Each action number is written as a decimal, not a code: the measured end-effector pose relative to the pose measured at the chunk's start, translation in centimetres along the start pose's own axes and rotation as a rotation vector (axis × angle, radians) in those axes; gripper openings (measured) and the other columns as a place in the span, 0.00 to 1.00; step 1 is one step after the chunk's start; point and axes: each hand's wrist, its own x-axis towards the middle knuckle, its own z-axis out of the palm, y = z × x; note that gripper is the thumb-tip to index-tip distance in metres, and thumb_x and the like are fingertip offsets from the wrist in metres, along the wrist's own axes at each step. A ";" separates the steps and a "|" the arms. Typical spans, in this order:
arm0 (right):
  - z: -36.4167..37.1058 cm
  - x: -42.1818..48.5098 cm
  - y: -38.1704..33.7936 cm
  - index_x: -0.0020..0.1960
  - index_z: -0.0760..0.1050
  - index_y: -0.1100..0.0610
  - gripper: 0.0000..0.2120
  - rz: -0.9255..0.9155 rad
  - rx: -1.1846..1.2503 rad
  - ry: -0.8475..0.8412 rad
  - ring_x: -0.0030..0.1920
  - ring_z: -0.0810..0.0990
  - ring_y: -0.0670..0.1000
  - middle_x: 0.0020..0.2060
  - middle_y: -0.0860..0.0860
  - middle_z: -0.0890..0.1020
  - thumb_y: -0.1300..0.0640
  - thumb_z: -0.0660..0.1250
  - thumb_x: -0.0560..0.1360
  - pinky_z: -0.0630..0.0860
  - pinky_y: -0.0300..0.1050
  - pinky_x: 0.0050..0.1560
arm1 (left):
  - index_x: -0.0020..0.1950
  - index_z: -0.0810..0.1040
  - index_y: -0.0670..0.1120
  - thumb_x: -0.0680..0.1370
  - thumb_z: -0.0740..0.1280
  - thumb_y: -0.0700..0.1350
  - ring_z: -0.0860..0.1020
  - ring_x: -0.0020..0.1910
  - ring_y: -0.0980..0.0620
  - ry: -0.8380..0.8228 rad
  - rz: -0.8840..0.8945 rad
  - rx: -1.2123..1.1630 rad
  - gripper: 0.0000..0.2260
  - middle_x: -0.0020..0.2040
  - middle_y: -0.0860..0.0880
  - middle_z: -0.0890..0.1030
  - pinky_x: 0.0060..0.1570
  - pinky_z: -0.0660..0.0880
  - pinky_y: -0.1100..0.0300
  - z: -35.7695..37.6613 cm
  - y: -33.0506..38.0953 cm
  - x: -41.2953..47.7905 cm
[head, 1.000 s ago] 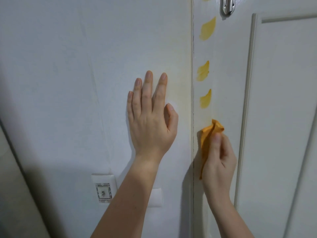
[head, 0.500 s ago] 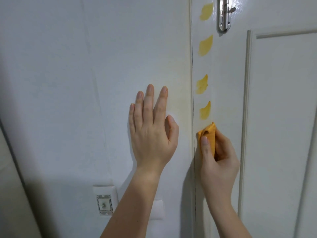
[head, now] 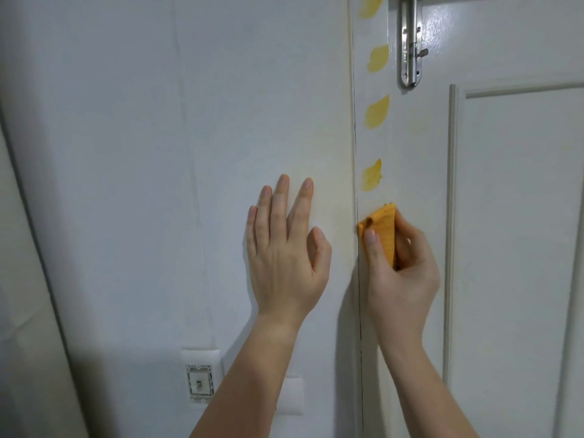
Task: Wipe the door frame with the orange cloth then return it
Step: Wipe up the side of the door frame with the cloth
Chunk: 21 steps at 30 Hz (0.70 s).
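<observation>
My right hand (head: 401, 273) grips a folded orange cloth (head: 384, 230) and presses it against the white door frame strip (head: 404, 147) just right of the vertical seam. Several yellow smears run up the strip above the cloth; the nearest smear (head: 371, 176) lies a short way above the cloth's tip, with others (head: 377, 112) higher up. My left hand (head: 284, 248) rests flat on the white wall left of the seam, fingers spread, holding nothing.
A metal latch plate (head: 410, 42) sits at the top right beside the smears. The panelled white door (head: 518, 248) fills the right side. A wall switch (head: 199, 382) is low on the wall below my left forearm. A beige edge (head: 25, 311) slants along the left.
The lowest yellow smear, seen above the cloth earlier, is now gone where the cloth passed upward. The view has tilted up, so the latch and smears sit lower in frame. My left hand stays flat.
</observation>
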 end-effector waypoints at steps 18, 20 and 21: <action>0.7 3.7 -1.6 0.63 0.83 0.54 0.11 0.006 -0.021 -0.023 0.55 0.86 0.42 0.51 0.45 0.89 0.51 0.70 0.82 0.78 0.30 0.52 | 0.89 0.56 0.54 0.88 0.54 0.52 0.51 0.89 0.46 0.052 0.006 0.042 0.27 0.89 0.48 0.55 0.87 0.51 0.44 -0.1 0.2 7.5; 0.4 2.9 -1.2 0.62 0.83 0.54 0.11 0.028 0.005 -0.002 0.55 0.87 0.41 0.50 0.44 0.89 0.53 0.72 0.81 0.79 0.30 0.52 | 0.89 0.56 0.54 0.88 0.54 0.52 0.51 0.89 0.46 0.056 0.009 0.035 0.27 0.89 0.48 0.55 0.87 0.51 0.44 0.0 0.1 7.6; 0.6 2.6 -1.3 0.62 0.83 0.54 0.11 0.025 0.021 0.004 0.55 0.87 0.41 0.50 0.43 0.89 0.55 0.74 0.80 0.80 0.31 0.54 | 0.89 0.56 0.54 0.88 0.54 0.52 0.51 0.89 0.46 0.058 0.010 0.038 0.27 0.89 0.48 0.56 0.87 0.51 0.44 0.0 0.1 7.7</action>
